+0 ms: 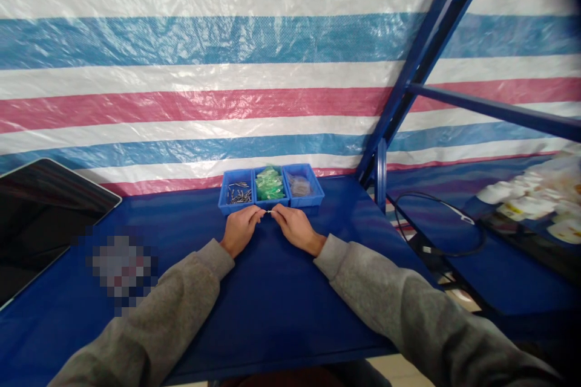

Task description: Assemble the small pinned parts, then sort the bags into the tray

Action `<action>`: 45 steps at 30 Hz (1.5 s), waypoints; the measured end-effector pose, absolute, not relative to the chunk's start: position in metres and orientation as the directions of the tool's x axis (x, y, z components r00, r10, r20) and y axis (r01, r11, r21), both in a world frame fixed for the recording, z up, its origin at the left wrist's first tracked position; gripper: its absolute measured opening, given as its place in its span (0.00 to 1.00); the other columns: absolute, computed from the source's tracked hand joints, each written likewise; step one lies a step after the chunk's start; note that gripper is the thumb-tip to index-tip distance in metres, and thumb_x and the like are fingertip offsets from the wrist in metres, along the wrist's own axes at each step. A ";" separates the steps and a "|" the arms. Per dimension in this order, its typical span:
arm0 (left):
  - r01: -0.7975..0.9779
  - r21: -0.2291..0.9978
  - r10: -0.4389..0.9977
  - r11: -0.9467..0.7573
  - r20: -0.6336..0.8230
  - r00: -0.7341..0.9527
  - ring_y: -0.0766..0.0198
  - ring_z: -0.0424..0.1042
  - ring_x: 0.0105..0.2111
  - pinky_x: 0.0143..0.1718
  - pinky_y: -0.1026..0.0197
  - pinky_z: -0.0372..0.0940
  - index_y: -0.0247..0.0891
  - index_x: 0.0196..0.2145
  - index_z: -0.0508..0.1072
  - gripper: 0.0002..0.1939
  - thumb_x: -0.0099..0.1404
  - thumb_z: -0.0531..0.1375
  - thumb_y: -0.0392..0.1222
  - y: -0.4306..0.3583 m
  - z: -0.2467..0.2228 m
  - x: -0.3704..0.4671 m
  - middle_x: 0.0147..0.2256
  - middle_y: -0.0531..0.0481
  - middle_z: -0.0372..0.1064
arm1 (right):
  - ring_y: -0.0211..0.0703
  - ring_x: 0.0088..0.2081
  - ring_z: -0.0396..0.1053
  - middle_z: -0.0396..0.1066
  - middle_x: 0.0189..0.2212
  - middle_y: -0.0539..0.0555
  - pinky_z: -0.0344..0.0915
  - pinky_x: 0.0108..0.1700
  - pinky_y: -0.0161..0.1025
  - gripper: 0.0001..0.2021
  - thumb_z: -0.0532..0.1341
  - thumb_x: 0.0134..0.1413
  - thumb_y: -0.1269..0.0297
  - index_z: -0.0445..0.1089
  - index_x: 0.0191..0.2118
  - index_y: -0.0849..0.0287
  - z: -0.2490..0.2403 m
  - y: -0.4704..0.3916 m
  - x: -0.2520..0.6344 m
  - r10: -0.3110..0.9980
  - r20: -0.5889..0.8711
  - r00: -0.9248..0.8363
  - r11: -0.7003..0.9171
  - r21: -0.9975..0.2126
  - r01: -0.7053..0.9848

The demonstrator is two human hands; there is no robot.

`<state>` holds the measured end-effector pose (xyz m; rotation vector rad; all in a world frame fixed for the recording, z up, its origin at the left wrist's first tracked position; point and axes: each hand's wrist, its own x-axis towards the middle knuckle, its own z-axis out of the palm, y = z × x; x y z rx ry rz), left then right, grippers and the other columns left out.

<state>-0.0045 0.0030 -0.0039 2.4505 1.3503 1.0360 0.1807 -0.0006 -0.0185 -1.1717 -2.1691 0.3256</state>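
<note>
My left hand (242, 228) and my right hand (296, 228) face each other just in front of three joined blue bins. Both are closed in a pinch on a small, thin, pale item (268, 212) that spans the narrow gap between the fingertips; its detail is too small to tell. The left bin (221, 196) holds several small metal parts (239, 196). Green plastic pieces or packets (269, 182) fill the middle bin. In the right bin (316, 198) lie clear plastic pieces or bags (299, 185).
A dark flat screen or panel (43, 217) lies at the left of the blue table (272, 314), near a pixelated patch. A blue metal frame (381, 157) rises at the right. Beyond it are a black cable (447, 253) and several white containers (529, 207). Striped sheeting (204, 103) hangs behind.
</note>
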 end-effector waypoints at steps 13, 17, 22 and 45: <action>0.526 0.526 0.722 -0.668 0.629 0.287 0.65 0.72 0.33 0.33 0.64 0.65 0.37 0.32 0.73 0.08 0.63 0.57 0.43 -0.003 0.007 -0.005 0.35 0.48 0.74 | 0.36 0.26 0.66 0.69 0.25 0.50 0.52 0.30 0.33 0.15 0.46 0.66 0.61 0.64 0.31 0.58 -0.024 0.002 0.180 0.783 0.387 -0.486 0.617 -0.384 0.688; 0.522 0.602 0.771 -0.605 0.606 0.196 0.65 0.73 0.34 0.32 0.65 0.66 0.35 0.32 0.70 0.09 0.65 0.55 0.43 -0.004 0.008 -0.004 0.42 0.45 0.73 | 0.36 0.28 0.66 0.70 0.26 0.50 0.54 0.32 0.33 0.16 0.46 0.65 0.61 0.64 0.29 0.58 -0.023 0.002 0.179 0.769 0.418 -0.483 0.630 -0.374 0.680; 0.585 0.603 0.816 -0.543 0.544 0.196 0.70 0.69 0.25 0.28 0.68 0.64 0.36 0.34 0.70 0.10 0.66 0.54 0.44 -0.003 0.006 -0.003 0.30 0.51 0.73 | 0.35 0.27 0.65 0.69 0.26 0.50 0.54 0.32 0.32 0.17 0.47 0.65 0.61 0.65 0.29 0.59 -0.023 0.002 0.179 0.770 0.439 -0.463 0.629 -0.396 0.669; 0.509 0.539 0.723 -0.671 0.629 0.286 0.67 0.70 0.27 0.33 0.66 0.65 0.37 0.32 0.74 0.08 0.63 0.58 0.43 0.000 0.002 -0.004 0.30 0.51 0.73 | 0.39 0.34 0.70 0.72 0.33 0.52 0.62 0.38 0.33 0.11 0.50 0.63 0.61 0.68 0.41 0.58 -0.014 -0.004 0.181 0.737 0.510 -0.444 0.676 -0.555 0.485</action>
